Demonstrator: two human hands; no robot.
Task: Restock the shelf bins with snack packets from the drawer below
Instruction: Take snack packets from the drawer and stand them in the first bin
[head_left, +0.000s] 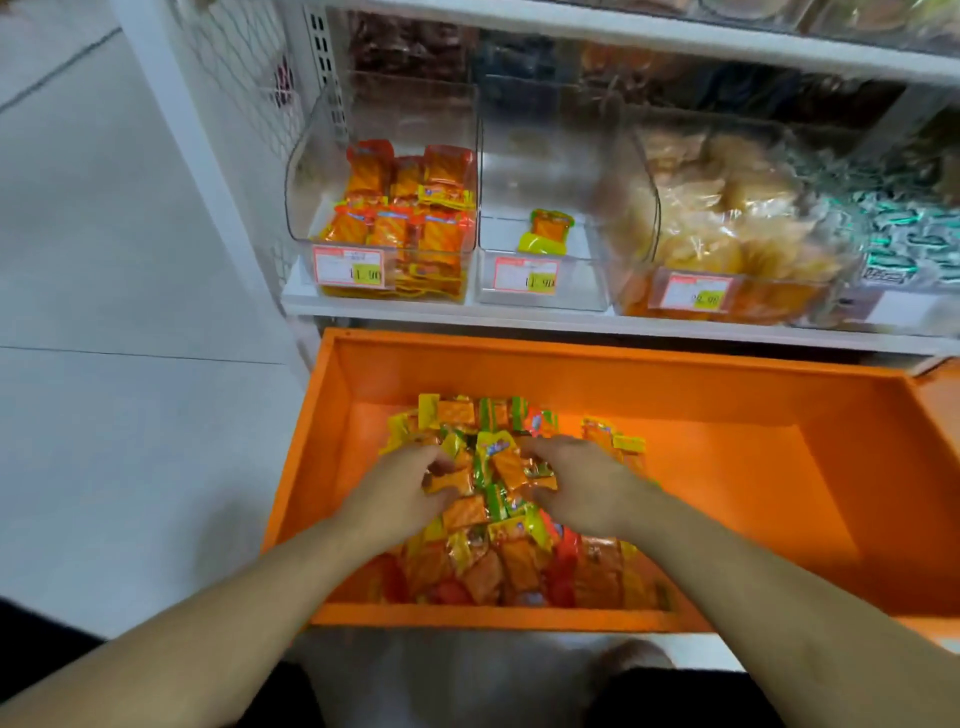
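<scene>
Bright even overhead light, soft shadows, wide-angle bowing at edges, blurred clear plastic shelf bins (540, 280) at right.

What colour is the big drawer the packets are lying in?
Bright orange, inside and out; the drawer shows clearly in the head view.

Single head-worn wide-angle view, looking forward and steeply down from close above the open orange drawer (571, 379). Both forearms are entering from the bottom edge. The shelf (519, 317) with clear bins (384, 171) is filling the upper frame; floor (104, 415) is showing at left. Edges are bending.
</scene>
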